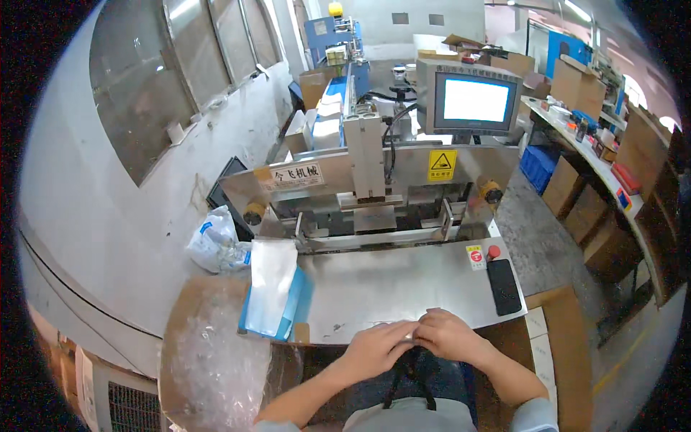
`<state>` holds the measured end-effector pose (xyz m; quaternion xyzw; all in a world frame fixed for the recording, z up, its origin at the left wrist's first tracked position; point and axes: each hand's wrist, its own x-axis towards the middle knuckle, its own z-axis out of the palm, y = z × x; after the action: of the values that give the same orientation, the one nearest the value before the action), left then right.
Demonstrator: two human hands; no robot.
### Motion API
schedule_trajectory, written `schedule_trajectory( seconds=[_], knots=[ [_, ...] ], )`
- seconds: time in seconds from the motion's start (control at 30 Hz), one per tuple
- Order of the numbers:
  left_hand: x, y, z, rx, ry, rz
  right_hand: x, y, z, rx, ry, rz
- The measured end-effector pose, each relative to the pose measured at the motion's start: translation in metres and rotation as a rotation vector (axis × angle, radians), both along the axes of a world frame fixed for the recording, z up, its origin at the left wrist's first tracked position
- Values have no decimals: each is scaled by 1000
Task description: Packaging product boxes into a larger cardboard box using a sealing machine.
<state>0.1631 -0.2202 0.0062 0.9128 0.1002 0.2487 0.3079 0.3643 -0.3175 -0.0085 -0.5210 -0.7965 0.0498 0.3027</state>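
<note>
- My left hand point(376, 348) and right hand point(448, 334) meet at the near edge of the steel table point(403, 284), fingers curled together on a small clear piece point(410, 335); what it is I cannot tell.
- Bare steel lies open between my hands and the sealing machine point(374, 191) at the table's far edge.
- A stack of clear bags point(270, 284) overhangs the table's left edge.
- A black phone point(504, 286) lies along the table's right edge, below a red button point(494, 251).

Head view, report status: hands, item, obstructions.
Left hand and right hand together at steel table front edge, pinching a small clear item. Black phone off right, apart.
</note>
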Motion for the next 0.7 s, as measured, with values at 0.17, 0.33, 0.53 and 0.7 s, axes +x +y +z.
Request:
schedule_trajectory(
  seconds=[0.17, 0.33, 0.53, 0.7],
  knots=[
    [-5, 24, -32, 20, 467, -59, 7, -8, -6, -212, -62, -80],
    [-24, 30, -29, -55, 572, -100, 31, -22, -10, -473, 258, 152],
    [-6, 98, -26, -142, 640, -2, 65, 40, -26, -261, 233, 52],
    [27, 196, -53, -322, 539, 49, 105, 122, -60, -350, 307, -86]
  ],
)
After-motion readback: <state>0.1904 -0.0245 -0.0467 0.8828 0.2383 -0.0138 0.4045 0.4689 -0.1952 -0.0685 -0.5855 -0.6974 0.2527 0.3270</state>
